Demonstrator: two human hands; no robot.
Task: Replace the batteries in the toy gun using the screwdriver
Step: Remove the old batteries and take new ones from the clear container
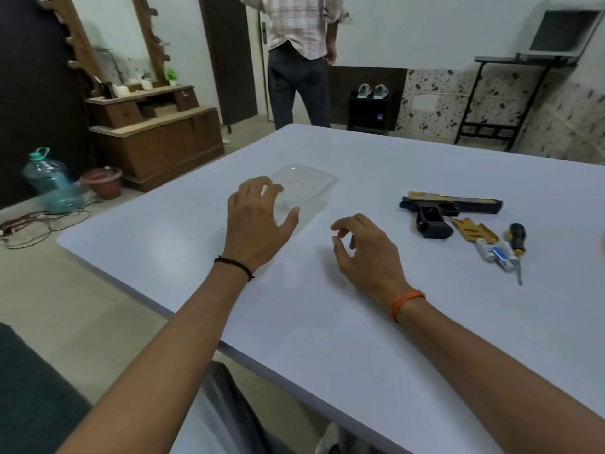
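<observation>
left hand [258,221] loose, holding nothing, over clear plastic box [302,191] | right hand [363,249] loosely curled, holding nothing | black-gold toy gun [448,209], screwdriver [517,245], batteries [496,253] lay right on smooth white table [327,322], away from edges

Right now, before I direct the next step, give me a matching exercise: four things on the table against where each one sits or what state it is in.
Things:
1. toy gun
2. screwdriver
3. clear plastic container
4. batteries

Places or states:
A. just under the left hand's fingers
B. lying on its side, right of the right hand
C. black and yellow handle, tip pointing toward the camera
D. between the gold cover and the screwdriver shaft

Pairs: 1-B, 2-C, 3-A, 4-D
</observation>
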